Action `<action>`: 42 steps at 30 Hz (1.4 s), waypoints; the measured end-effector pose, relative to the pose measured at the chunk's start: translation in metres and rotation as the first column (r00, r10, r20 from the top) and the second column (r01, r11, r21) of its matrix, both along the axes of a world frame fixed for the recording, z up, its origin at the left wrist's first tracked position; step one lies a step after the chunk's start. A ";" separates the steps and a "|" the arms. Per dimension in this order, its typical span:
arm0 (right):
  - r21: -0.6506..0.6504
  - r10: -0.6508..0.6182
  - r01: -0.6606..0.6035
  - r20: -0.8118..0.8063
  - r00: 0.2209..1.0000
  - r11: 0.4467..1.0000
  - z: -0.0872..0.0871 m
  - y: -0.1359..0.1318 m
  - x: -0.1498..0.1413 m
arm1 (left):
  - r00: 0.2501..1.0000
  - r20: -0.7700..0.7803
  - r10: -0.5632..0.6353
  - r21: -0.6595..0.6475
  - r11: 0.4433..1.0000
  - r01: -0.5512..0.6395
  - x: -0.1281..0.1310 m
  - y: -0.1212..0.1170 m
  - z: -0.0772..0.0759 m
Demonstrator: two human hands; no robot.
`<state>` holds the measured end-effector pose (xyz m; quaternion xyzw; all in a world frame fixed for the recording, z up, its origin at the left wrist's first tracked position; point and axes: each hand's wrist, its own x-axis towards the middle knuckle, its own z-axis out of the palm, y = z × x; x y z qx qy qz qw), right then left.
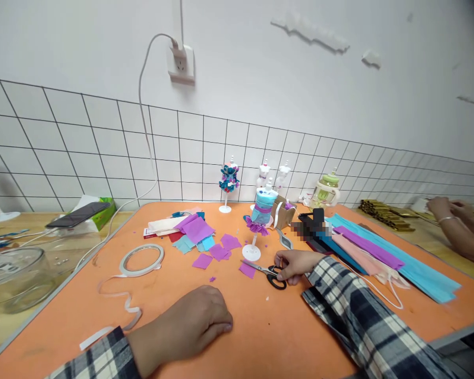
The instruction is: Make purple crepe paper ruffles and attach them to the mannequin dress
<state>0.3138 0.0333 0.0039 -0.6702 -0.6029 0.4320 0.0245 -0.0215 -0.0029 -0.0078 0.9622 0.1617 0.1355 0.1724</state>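
My right hand (296,264) has its fingers on the black handles of a pair of scissors (275,273), which lie on the orange mat with the blades pointing left over a purple paper square (247,270). Resting on the mat at the lower middle, my left hand (197,323) is curled closed, with nothing showing in it. Just behind the scissors stands a small white dress form (252,253), its body wrapped in light blue paper with a purple waistband and ruffle (256,226). More purple paper squares (220,251) are scattered to its left.
A tape roll (122,262) with a loose strip lies left. Folded crepe paper (197,229) is piled behind; long crepe strips (403,260) lie right. Farther back are a decorated dress form (229,181), plain ones and a bottle (326,192). Another person's hands (440,210) are far right.
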 end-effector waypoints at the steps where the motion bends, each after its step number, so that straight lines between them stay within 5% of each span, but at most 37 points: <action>1: 0.027 0.004 -0.005 0.035 0.999 1.000 0.004 -0.001 -0.003 | 1.000 0.002 0.007 0.003 1.000 -0.007 0.000 0.001 0.000; 4: 0.210 -0.033 -0.005 0.174 0.984 0.978 0.014 -0.008 -0.025 | 1.000 0.018 0.005 0.003 1.000 -0.005 0.000 0.003 0.001; 8: 0.513 -0.086 -0.055 0.246 0.965 0.857 0.012 -0.024 -0.092 | 0.997 0.055 -0.048 0.021 0.999 0.047 0.000 0.003 0.002; 9: 0.569 -0.052 -0.098 0.243 0.969 0.816 0.008 -0.026 -0.111 | 0.996 0.068 -0.059 0.033 0.998 0.057 0.000 0.002 0.003; 11: 0.718 0.185 -0.333 0.280 0.942 0.611 -0.002 -0.027 -0.144 | 0.992 0.102 -0.071 0.060 0.996 0.066 -0.002 0.002 0.005; 13: 0.703 0.294 -0.461 0.355 0.887 0.542 -0.013 -0.022 -0.165 | 0.989 0.131 -0.068 0.097 0.994 0.055 -0.004 0.002 0.008; 16: 0.640 0.284 -0.495 0.409 0.867 0.588 -0.024 -0.012 -0.172 | 0.990 0.130 -0.045 0.151 0.988 0.025 -0.006 0.002 0.011; 20: 0.606 0.270 -0.469 0.394 0.878 0.642 -0.020 -0.003 -0.136 | 0.995 0.099 -0.006 0.106 0.994 -0.004 -0.006 0.004 0.010; 23: 0.577 0.231 -0.410 0.359 0.904 0.706 -0.010 0.002 -0.082 | 0.968 0.139 0.210 -0.102 0.975 -0.197 -0.003 0.010 0.003; 26: 0.601 0.043 -0.259 0.350 0.936 0.756 -0.004 0.010 -0.031 | 0.882 0.102 0.461 -0.336 0.850 -0.406 0.000 0.019 -0.004; 30: 0.690 -0.163 -0.105 0.312 0.936 0.717 -0.006 0.018 -0.004 | 0.805 0.049 0.592 -0.520 0.703 -0.485 0.002 0.025 -0.009; 36: 0.748 -0.240 -0.005 0.219 0.946 0.663 -0.008 0.019 -0.010 | 0.754 0.024 0.657 -0.676 0.566 -0.472 0.001 0.020 0.000; 38: 0.758 -0.249 0.027 0.180 0.951 0.652 -0.009 0.021 -0.010 | 0.753 0.027 0.657 -0.694 0.555 -0.459 0.002 0.018 0.002; 42: 0.773 -0.250 0.079 0.105 0.963 0.629 -0.011 0.025 -0.009 | 0.797 0.068 0.600 -0.657 0.628 -0.417 0.001 0.018 -0.002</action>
